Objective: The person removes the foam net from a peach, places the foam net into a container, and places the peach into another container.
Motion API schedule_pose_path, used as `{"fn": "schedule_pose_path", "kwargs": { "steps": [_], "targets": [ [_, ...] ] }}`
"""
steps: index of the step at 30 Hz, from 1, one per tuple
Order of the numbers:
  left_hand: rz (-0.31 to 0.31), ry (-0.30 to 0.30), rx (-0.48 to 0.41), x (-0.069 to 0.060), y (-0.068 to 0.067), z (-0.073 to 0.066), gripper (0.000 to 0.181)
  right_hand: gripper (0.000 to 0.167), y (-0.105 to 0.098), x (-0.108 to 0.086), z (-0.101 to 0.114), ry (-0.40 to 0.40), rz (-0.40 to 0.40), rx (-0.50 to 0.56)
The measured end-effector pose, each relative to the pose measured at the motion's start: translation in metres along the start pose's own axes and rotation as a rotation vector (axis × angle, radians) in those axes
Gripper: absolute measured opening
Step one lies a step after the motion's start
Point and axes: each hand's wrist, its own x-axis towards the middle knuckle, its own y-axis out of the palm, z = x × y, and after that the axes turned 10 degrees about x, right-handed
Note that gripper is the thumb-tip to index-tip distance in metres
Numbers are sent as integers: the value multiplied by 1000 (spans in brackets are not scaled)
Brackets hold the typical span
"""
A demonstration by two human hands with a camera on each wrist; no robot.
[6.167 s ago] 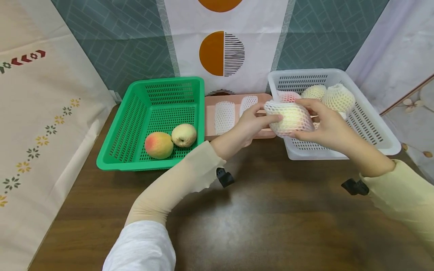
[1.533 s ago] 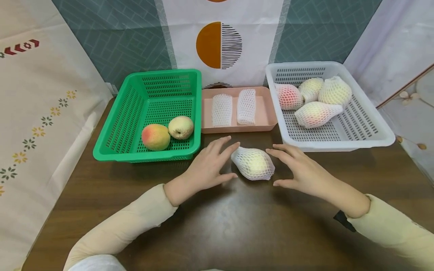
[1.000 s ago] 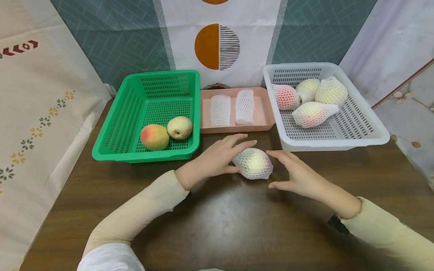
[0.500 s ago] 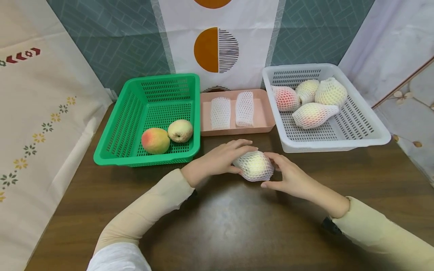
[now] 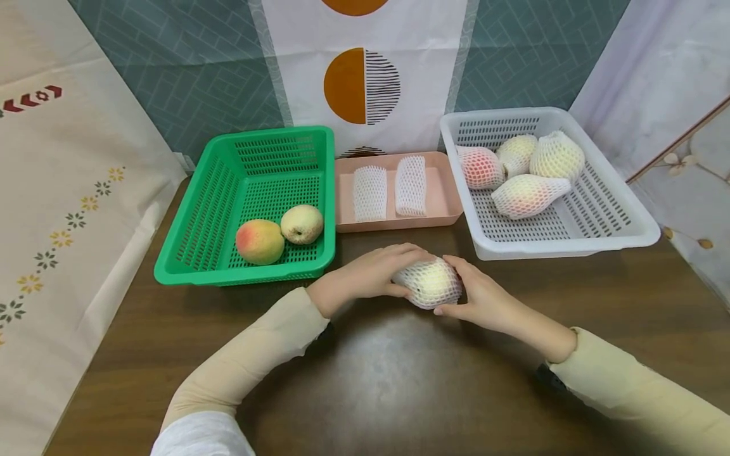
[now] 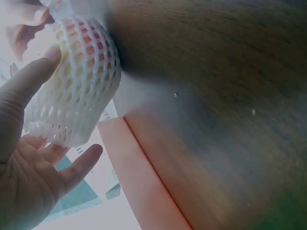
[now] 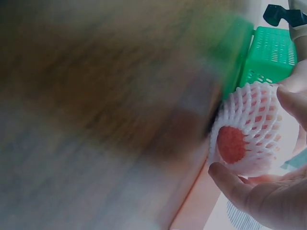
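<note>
Pink tray (image 5: 441, 193) beyond netted fruit (image 5: 432, 285)

Brown table (image 5: 388, 392); patterned fabric backdrop (image 5: 419, 69)

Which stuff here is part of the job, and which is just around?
Seems part of the job:
Netted fruit between left hand and right hand
Two bare fruits, green basket
Two foam nets, pink tray
Four wrapped fruits, white basket

Likely just around:
Wall hanging
Embroidered cloth, left
Floral sheet, right
</note>
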Motion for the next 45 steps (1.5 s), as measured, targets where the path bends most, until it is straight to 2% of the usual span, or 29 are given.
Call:
{"fn": "schedule_pose_path", "kwargs": {
  "steps": [9,15,22,29,39,45],
  "targets": [
    [-35,19,-16,-1,1,0,63,92,2,6,-3,-12,12,-38],
    [-27,26,-49,0,3,-1,63,81,3,8,-2,11,-16,-58],
    [-14,8,-48,-1,5,1,66,77,2,9,-3,-23,-46,-92],
    [-18,15,-76,-2,6,3,75,71,0,12,-1,-33,-70,-138],
    [-16,5,-49,1,9,5,78,55,-2,17,1,-48,-74,-200],
    [-7,1,-29,4,8,3,81,45,-2,19,2,-58,-59,-180]
  ]
}}
